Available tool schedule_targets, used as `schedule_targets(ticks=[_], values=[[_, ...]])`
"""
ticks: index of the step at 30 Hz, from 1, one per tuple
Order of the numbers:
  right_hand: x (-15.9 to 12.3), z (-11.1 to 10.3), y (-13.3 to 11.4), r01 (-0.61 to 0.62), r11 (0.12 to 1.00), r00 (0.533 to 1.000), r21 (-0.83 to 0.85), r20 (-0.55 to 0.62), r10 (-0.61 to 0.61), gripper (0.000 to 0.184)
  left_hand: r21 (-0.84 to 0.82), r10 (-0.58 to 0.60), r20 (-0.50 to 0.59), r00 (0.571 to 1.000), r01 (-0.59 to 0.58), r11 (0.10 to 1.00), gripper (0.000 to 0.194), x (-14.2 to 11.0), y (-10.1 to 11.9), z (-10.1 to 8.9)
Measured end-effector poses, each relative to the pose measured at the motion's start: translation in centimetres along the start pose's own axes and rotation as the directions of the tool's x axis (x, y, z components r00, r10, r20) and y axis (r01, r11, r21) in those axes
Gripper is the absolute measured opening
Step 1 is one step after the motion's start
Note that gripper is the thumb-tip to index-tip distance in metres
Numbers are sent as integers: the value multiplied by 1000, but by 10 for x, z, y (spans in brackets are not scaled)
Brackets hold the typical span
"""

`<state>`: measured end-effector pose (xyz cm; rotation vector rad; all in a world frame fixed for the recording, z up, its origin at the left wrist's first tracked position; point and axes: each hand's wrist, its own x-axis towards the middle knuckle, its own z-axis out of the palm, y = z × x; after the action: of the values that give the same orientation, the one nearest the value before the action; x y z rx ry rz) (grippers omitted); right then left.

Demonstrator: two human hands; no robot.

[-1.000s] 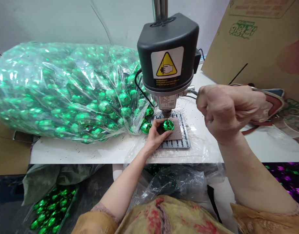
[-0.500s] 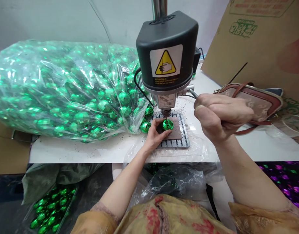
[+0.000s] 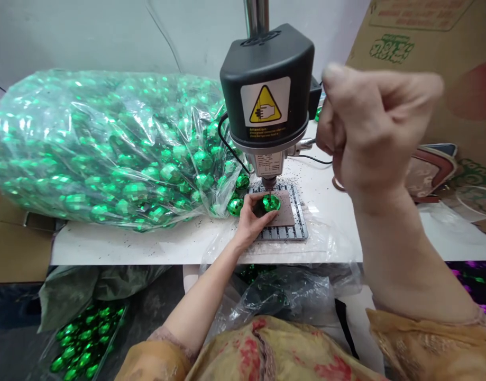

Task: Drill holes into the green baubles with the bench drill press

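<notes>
Between the thumb and fingers of my left hand (image 3: pixel 254 218) is a shiny green faceted ball (image 3: pixel 272 202). It rests on a brownish board (image 3: pixel 285 212) over the slotted metal base plate (image 3: pixel 301 225) of a small drill press (image 3: pixel 265 87), right under its chuck (image 3: pixel 268 183). My right hand (image 3: pixel 379 119) is closed in a fist round the drill press lever (image 3: pixel 309 142), raised to the right of the motor housing; most of the lever is hidden by the fingers. The drill bit's contact with the ball is too small to make out.
A large clear bag (image 3: pixel 108 153) full of green balls lies left of the drill. At the right stand a cardboard box (image 3: pixel 445 58) and a pouch (image 3: pixel 433 169). Dark shavings dot the white table (image 3: pixel 127 248). Below left sits a bin of green balls (image 3: pixel 84 338).
My right hand has swung upward with the lever, and the chuck looks slightly higher. My left hand still holds the green ball in nearly the same spot.
</notes>
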<state>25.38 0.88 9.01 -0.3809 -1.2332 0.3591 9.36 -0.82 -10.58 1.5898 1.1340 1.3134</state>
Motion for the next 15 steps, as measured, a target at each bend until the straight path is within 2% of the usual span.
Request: schedule_targets(ticks=[2,4,5,7,9,10,11,12,14,15], values=[[16,6,-1,-108,993,994,42,9,108,48,112,36,-90,995,-26,993,48,-10,5,0],[25,8,-1,-163,984,987,74,7,163,49,232,174,-135,976,-139,963,47,-29,9,-3],[26,8,0,-170,982,985,84,8,170,50,268,272,-114,956,-234,935,49,-42,9,-6],[26,6,1,-170,981,985,90,13,170,50,280,459,3,888,-441,852,55,-75,5,-17],[25,5,0,-179,981,984,76,14,179,49,252,552,164,817,-576,778,58,-111,-7,-29],[24,4,0,-199,978,980,57,22,198,49,242,544,251,801,-596,766,56,-129,-14,-34],[24,4,-1,-217,975,976,40,25,216,48,240,486,330,809,-570,786,52,-145,-22,-38],[24,4,-1,-227,973,974,31,29,227,48,265,370,375,850,-481,836,47,-159,-30,-40],[24,4,-1,-232,972,973,41,23,231,47,302,39,318,947,-140,943,39,-180,-45,-38],[24,4,0,-224,973,974,57,18,224,47,284,-115,258,959,39,958,34,-187,-50,-35]])
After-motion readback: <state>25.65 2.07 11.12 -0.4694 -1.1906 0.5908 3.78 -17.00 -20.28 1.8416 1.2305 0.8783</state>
